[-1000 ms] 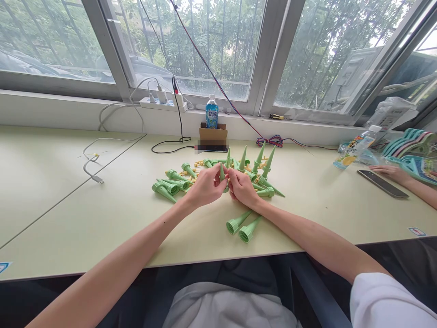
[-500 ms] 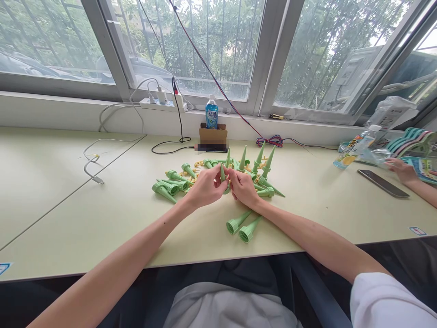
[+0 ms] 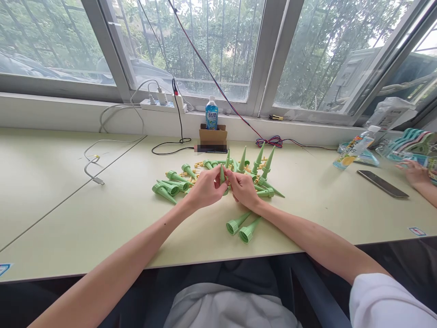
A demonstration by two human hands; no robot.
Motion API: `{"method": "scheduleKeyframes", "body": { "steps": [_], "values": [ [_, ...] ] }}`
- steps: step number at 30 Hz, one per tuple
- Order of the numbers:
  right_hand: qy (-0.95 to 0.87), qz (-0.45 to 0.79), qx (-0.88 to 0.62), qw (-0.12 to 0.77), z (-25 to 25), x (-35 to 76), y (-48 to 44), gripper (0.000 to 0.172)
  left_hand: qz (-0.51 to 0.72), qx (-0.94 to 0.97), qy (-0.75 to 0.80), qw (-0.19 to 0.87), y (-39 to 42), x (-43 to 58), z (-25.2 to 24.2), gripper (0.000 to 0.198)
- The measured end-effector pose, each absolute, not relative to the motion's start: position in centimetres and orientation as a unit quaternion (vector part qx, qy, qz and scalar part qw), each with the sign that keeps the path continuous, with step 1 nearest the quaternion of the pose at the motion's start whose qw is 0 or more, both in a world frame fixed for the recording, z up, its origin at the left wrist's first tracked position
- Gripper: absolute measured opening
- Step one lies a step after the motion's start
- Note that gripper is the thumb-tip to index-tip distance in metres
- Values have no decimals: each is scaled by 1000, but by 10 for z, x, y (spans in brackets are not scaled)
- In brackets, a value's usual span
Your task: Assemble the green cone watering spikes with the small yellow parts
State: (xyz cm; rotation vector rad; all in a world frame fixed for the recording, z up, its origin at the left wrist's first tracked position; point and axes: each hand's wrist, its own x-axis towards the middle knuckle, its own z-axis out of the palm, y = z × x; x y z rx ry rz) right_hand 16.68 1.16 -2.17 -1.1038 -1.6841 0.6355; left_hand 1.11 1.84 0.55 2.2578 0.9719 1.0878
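My left hand (image 3: 205, 189) and my right hand (image 3: 243, 187) meet over the middle of the pale green table (image 3: 102, 218), both closed on one green cone spike (image 3: 221, 173) whose tip points up between the fingers. Around them lies a pile of green cone spikes (image 3: 170, 184) mixed with small yellow parts (image 3: 200, 164). Three spikes (image 3: 261, 159) stand upright behind the hands. Two more green spikes (image 3: 244, 225) lie side by side near the table's front edge, just under my right wrist.
A small cardboard box (image 3: 213, 135) and a blue-labelled bottle (image 3: 211, 113) stand at the back by the window. White cables (image 3: 92, 166) and a power strip (image 3: 160, 104) sit left. At right lie a black phone (image 3: 382, 183), a drink bottle (image 3: 355, 148), and another person's hand (image 3: 414, 173).
My two hands stay on the spike with only slight finger movement. The other person's hand at right has drawn back from beside the phone toward the far right edge.
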Motion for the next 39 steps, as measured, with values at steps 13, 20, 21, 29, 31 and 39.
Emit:
{"method": "scheduleKeyframes", "body": {
  "steps": [13,20,21,29,31,39],
  "values": [
    [-699,286,-429,496,-25,165,13,58,414,789,381,246,21,12,6,9],
    [-704,296,-421,489,-26,165,13,54,414,784,390,248,24,9,4,11],
    [-706,298,-420,487,-26,165,12,54,414,784,391,248,25,9,4,12],
    [-726,292,-426,454,-27,165,14,53,380,815,399,179,23,9,3,6],
    [-736,287,-428,438,-27,165,15,52,365,833,392,137,21,10,3,6],
    [-743,275,-432,431,-27,166,15,49,359,850,375,85,21,9,1,8]
  ]
}}
